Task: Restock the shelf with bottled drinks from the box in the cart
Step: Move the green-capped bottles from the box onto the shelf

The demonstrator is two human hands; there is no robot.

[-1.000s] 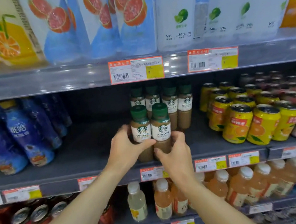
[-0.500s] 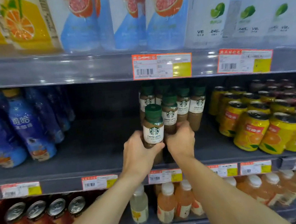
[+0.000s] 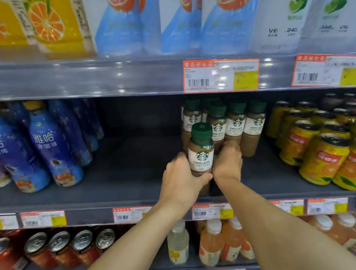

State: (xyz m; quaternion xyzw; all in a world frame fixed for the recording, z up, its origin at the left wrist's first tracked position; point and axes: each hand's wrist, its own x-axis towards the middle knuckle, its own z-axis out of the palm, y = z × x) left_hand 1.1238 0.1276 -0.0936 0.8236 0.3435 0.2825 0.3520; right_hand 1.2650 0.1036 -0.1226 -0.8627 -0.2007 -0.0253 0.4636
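Our right hand [image 3: 227, 164] had just pushed its bottle [image 3: 217, 134] back into the far row; our left hand [image 3: 182, 183] gripped another bottle [image 3: 200, 152] — unplaced.

Latte bottles [image 3: 226, 128] on shelf [image 3: 133, 181] between blue bottles [image 3: 54, 146] and cans [image 3: 324, 151]

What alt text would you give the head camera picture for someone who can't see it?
Two bare hands set coffee bottles on a store shelf: the left hand grips a green-capped latte bottle, and the right hand reaches among the bottles behind. Blue bottles stand left, yellow cans right.
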